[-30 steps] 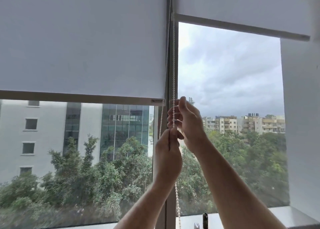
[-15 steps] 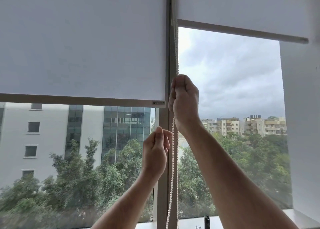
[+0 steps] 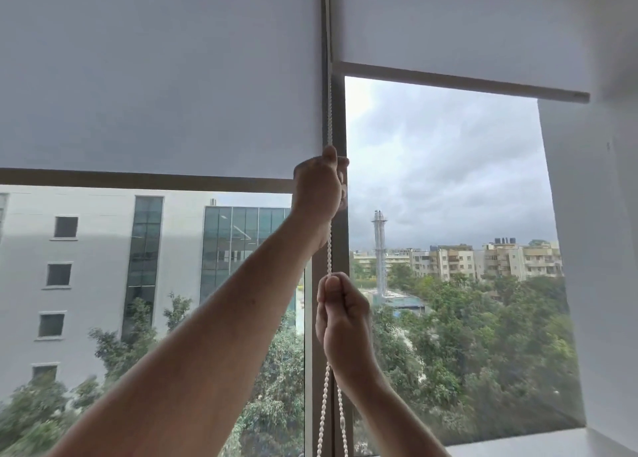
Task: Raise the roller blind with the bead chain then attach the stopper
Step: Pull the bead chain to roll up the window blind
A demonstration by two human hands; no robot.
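A white bead chain (image 3: 329,253) hangs along the window's centre post (image 3: 340,242), between two grey roller blinds. The left blind (image 3: 158,76) has its bottom bar (image 3: 145,182) at about mid-window. The right blind (image 3: 459,25) sits higher. My left hand (image 3: 317,189) is up by the left blind's bar, fist shut on the chain. Lower down, my right hand (image 3: 343,322) pinches the same chain between thumb and fingers. Two strands dangle below it, and a small clear oblong piece (image 3: 342,426) sits on the right strand.
A white wall (image 3: 600,249) closes the window recess on the right, with a white sill (image 3: 518,446) at its foot. Through the glass are a grey office building, trees and distant flats.
The hands have swapped heights: my right hand came down the chain from the top position, and my left hand went up from below and took hold near the blind's bar.
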